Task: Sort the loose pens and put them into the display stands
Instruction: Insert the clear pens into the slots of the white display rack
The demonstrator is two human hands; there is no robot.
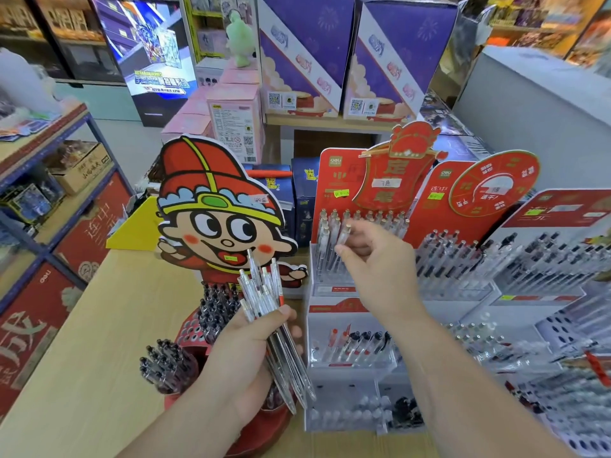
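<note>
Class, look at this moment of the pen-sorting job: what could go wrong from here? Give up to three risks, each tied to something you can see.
1. The left hand grips a splayed bundle of clear pens; one might slip out and fall.
2. The right hand holds a single clear pen beside the crowded top tier of the red display stand; it could knock neighbouring pens.
3. The stands' clear pens look alike, so it may land in the wrong one.

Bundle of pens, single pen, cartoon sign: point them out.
bundle of pens (264, 292), head view, clear barrels above the left hand's grip.
single pen (345, 233), head view, barrel between the right hand's fingertips.
cartoon sign (218, 223), head view, face.
</note>
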